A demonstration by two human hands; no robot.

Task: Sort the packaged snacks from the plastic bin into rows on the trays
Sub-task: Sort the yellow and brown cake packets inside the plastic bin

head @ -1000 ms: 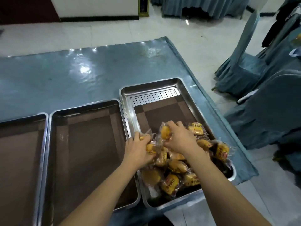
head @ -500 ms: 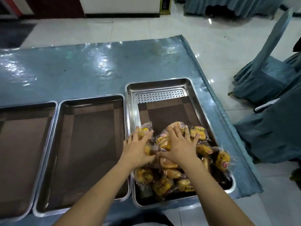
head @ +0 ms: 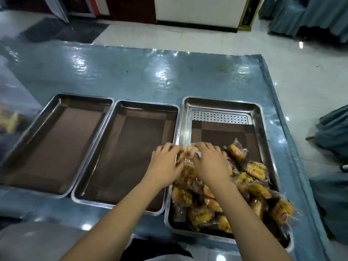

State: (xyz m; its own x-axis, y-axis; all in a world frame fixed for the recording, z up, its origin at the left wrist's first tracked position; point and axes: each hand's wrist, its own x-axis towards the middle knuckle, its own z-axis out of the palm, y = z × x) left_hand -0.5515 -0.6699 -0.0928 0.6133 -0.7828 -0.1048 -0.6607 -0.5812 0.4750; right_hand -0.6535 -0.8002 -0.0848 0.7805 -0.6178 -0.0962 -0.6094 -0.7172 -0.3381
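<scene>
A heap of yellow packaged snacks (head: 254, 193) fills the near half of the right steel tray (head: 222, 102). My left hand (head: 165, 164) and my right hand (head: 212, 162) sit side by side at the heap's far left corner. Both close around a clump of snack packets (head: 187, 166) held between them, over the rim shared with the middle tray. The middle steel tray (head: 146, 106) and the left steel tray (head: 82, 97) hold only brown liners. The plastic bin is not in view.
The three trays lie side by side on a table under a shiny blue cover (head: 150, 72). Its right edge drops to a tiled floor (head: 301, 72). Blue-draped chairs (head: 335, 132) stand to the right. Something yellow and blurred (head: 9, 119) shows at far left.
The camera has tilted up and left, showing more of the table and the left tray. Both hands have shifted left on the heap and closed around packets at the tray's left rim.
</scene>
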